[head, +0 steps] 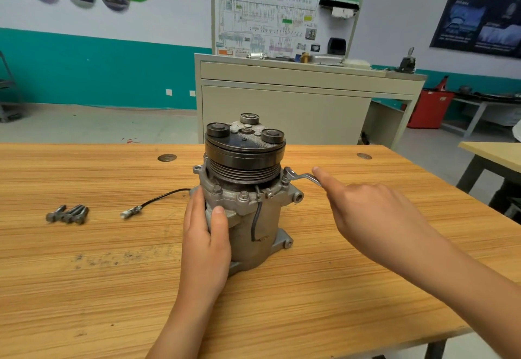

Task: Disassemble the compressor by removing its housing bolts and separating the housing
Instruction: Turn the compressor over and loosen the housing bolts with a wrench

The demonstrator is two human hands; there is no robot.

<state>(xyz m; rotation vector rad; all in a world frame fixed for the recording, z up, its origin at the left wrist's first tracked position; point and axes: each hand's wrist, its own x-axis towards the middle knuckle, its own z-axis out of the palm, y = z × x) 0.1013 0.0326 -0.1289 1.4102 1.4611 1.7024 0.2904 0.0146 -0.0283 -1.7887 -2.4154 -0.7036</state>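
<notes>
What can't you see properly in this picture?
All in the head view:
- Wrench: its handle end is hidden under the right hand.
- Compressor: its far side is hidden by its own body, and the left hand covers part of the near side.
- Loose bolts: bunched together, too small to count surely.
- Chart: print too small to read.
</notes>
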